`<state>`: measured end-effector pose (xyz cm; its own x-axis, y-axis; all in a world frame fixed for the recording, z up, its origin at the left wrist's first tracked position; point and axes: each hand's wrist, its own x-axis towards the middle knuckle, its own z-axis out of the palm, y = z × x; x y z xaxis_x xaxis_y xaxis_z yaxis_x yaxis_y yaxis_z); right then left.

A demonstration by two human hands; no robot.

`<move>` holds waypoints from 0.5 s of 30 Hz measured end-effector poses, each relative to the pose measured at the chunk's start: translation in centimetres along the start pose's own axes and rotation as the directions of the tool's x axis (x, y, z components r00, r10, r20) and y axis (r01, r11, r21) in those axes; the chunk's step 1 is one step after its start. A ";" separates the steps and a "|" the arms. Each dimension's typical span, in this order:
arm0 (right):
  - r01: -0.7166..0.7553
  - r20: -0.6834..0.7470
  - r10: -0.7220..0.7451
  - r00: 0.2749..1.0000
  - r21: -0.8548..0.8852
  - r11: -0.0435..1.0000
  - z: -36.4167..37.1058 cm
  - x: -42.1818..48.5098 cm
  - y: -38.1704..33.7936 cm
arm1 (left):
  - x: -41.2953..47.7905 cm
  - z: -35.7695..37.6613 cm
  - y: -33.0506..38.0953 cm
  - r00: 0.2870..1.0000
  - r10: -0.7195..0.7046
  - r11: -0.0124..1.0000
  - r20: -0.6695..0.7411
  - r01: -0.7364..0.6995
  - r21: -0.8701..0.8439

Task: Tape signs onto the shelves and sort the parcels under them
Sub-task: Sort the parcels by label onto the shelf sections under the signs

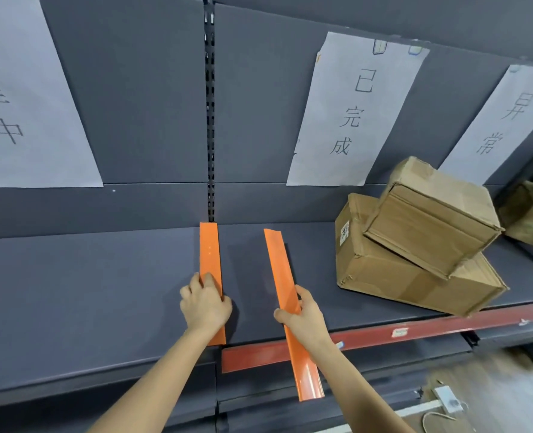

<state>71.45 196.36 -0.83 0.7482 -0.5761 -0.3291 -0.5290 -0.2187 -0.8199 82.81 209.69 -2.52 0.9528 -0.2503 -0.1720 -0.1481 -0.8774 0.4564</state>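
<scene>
Nearest to us, the right hand (302, 317) grips the right orange strip (279, 264). Its thumb lies across the strip's left edge and its fingers (300, 293) curl round the right edge. The strip's near end sticks out past the red front rail (415, 331) below the wrist, and its far end points toward the back panel.

A little to the left, the left hand (204, 303) grasps the left orange strip (209, 251). Its fingers (208, 278) are bent on top and the thumb is pressed at the right edge. This strip lies along the grey shelf (87, 292), from the shelf's front edge to the foot of the slotted post (210, 120) straight beyond the fingers.

Right of the right fingers and further back, we see two cardboard parcels. The lower parcel (399, 276) sits on the shelf with its corner overhanging the rail. The upper parcel (430, 214) rests tilted on top of it. Beyond them, at the far right edge, are more boxes (530, 214) (too blurred for us to count).

Furthest away, three paper signs hang on the back panel. The left sign (25, 104) is up and left of the left fingers. The middle sign (355, 114) is above the parcels, with tape showing at its top edge. The right sign (502, 120) is beyond it, and the upper parcel covers its lower corner.
</scene>
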 end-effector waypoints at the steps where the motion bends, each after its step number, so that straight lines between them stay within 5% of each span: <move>1: -0.003 -0.009 0.003 1.000 -0.003 1.000 0.0 -0.2 -0.2 | 0.0 -0.2 0.0 1.000 0.001 1.000 0.008 -0.001 -0.023; 5: 0.002 -0.048 -0.004 0.999 -0.039 0.999 -0.4 -1.2 -0.5 | -0.2 -1.0 0.1 0.999 0.047 0.993 -0.007 -0.047 -0.104; 11: -0.025 -0.144 0.019 0.989 -0.039 0.999 -1.3 -3.0 -0.1 | -2.5 -1.0 3.1 0.939 0.344 0.880 -0.030 -0.333 -0.338; 15: -0.023 -0.231 0.014 0.973 -0.039 0.999 -1.9 -5.6 1.8 | -4.8 -0.1 6.5 0.913 0.369 0.744 0.174 -0.178 -0.645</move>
<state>65.60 197.68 0.43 0.6282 -0.7454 -0.2231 -0.5612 -0.2355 -0.7935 77.24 205.20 1.33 0.7691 -0.6235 -0.1404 -0.1087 -0.3440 0.9327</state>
